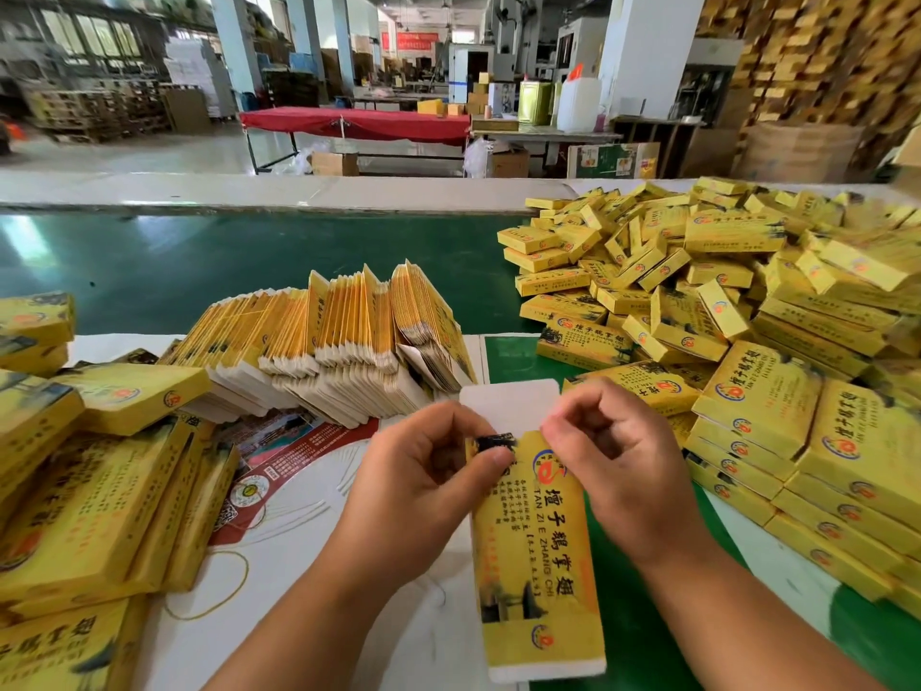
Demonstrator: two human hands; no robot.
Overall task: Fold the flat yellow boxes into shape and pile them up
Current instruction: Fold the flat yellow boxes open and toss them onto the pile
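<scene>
I hold one yellow box [538, 551] lengthwise in front of me, its white end flap [508, 403] sticking up at the far end. My left hand [423, 471] pinches the box's upper left corner with thumb and fingers. My right hand [613, 451] grips the upper right edge, fingers curled. A fanned stack of flat yellow boxes [344, 341] stands just beyond my hands. A large heap of folded yellow boxes [722, 291] fills the right side of the table. More folded boxes [99, 491] lie stacked at the left.
The green work surface [199, 271] stretches beyond the flat stack. A white printed sheet [299, 491] lies under my hands. Behind the bench are a red-covered table [359, 123], cartons and pallets of stock.
</scene>
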